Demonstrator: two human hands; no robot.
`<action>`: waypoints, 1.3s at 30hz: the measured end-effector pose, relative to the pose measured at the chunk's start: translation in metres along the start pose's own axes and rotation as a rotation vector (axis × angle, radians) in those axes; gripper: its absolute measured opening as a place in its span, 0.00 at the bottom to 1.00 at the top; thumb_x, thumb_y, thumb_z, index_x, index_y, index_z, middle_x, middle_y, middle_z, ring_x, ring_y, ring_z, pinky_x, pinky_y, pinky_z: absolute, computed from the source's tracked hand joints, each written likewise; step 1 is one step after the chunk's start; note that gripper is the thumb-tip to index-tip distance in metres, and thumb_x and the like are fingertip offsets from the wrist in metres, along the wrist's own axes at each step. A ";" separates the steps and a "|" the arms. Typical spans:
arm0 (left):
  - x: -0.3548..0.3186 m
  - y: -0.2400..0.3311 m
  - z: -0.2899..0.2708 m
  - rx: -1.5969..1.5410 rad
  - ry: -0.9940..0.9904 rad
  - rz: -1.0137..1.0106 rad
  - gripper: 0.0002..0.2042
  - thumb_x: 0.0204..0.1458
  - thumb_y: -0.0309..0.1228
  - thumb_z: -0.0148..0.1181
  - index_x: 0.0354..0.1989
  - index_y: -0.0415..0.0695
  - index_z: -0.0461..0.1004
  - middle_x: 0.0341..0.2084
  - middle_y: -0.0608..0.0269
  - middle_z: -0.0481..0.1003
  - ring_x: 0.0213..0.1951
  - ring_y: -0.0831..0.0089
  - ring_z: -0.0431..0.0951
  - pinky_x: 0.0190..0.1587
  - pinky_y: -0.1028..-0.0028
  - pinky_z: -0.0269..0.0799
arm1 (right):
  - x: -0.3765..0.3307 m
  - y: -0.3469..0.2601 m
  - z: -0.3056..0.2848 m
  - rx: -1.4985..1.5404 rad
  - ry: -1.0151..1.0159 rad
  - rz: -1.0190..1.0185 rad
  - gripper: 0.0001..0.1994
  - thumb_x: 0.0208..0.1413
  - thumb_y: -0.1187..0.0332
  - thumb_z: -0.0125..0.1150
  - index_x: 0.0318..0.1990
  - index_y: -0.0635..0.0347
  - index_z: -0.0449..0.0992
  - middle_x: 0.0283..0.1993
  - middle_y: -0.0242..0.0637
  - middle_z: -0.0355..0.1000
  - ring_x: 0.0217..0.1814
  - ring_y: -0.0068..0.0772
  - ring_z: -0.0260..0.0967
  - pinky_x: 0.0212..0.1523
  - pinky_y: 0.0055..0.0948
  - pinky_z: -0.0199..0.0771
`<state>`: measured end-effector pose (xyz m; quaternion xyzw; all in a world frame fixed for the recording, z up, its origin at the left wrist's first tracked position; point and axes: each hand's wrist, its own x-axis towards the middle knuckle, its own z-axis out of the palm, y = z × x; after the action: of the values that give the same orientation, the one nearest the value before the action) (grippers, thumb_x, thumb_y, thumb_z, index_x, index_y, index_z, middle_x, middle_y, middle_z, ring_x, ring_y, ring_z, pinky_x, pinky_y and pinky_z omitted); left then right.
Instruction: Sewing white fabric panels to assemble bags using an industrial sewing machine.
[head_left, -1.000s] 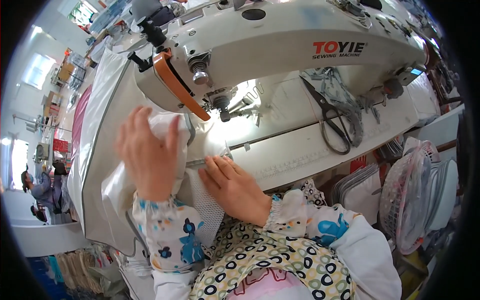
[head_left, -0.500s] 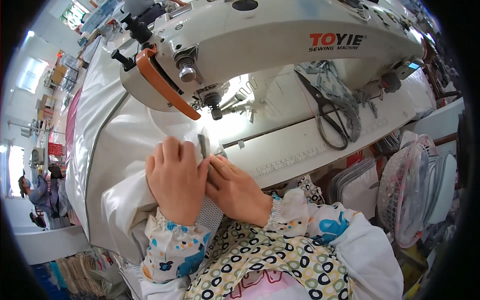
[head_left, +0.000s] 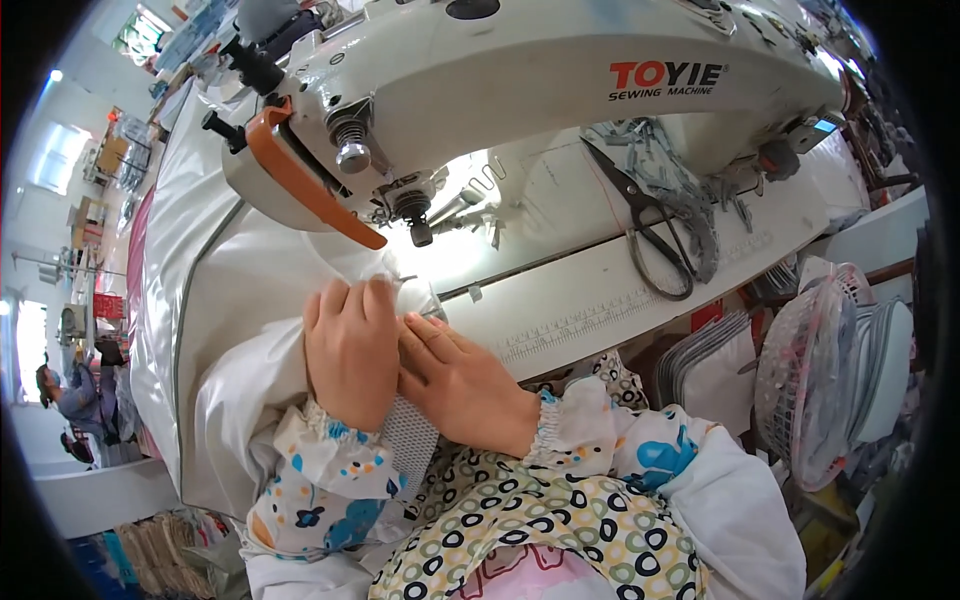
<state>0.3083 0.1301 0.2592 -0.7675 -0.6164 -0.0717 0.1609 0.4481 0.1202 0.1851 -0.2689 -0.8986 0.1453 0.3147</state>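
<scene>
My left hand [head_left: 350, 350] bends over a large sheet of shiny white fabric [head_left: 250, 275] just in front of the sewing machine's needle area, its fingers closed on the fabric. Against it lies my right hand [head_left: 465, 385], fingers together, thumb side to the left hand, gripping the fabric's edge. What sits between the fingertips is mostly hidden. From beneath the hands a grey mesh strip [head_left: 412, 440] runs down toward my apron. Above them is the head of the white sewing machine [head_left: 480, 110], with an orange lever guard [head_left: 310, 185] and a lit presser foot area.
Black scissors [head_left: 655, 225] lie on the machine bed beside a heap of grey clips or trimmings [head_left: 660, 165]. A ruler scale runs along the bed's near edge. At right stand a pink-and-white basket [head_left: 800, 400] and stacked pale panels [head_left: 710, 370]. Another person [head_left: 75, 390] sits far left.
The grey strip that stuck up between my fingertips has dropped out of sight. My hands have shifted slightly, the left fingers a little more bent over the fabric. The whole view has moved slightly.
</scene>
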 end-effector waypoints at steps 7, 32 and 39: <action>0.002 0.002 -0.011 -0.151 0.031 0.000 0.12 0.43 0.25 0.59 0.38 0.42 0.79 0.34 0.65 0.81 0.35 0.67 0.76 0.42 0.68 0.70 | 0.003 0.001 -0.005 0.053 0.023 -0.021 0.18 0.49 0.69 0.56 0.48 0.66 0.77 0.57 0.53 0.70 0.65 0.54 0.65 0.65 0.45 0.66; 0.036 -0.029 0.025 -0.005 -0.216 0.098 0.09 0.47 0.27 0.57 0.37 0.48 0.78 0.29 0.61 0.77 0.36 0.62 0.78 0.37 0.63 0.74 | 0.038 0.035 0.012 -0.013 0.110 -0.086 0.10 0.45 0.70 0.58 0.34 0.66 0.77 0.42 0.46 0.71 0.50 0.47 0.68 0.54 0.42 0.72; 0.055 -0.072 -0.027 -0.173 -0.456 0.127 0.06 0.55 0.27 0.54 0.32 0.38 0.75 0.30 0.48 0.77 0.37 0.48 0.76 0.38 0.56 0.69 | 0.047 0.028 0.007 0.204 0.078 -0.167 0.10 0.45 0.69 0.59 0.33 0.66 0.73 0.49 0.50 0.66 0.57 0.52 0.65 0.58 0.44 0.70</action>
<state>0.2532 0.1855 0.3132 -0.8120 -0.5788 0.0611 -0.0443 0.4232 0.1693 0.1906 -0.1650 -0.8856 0.1985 0.3860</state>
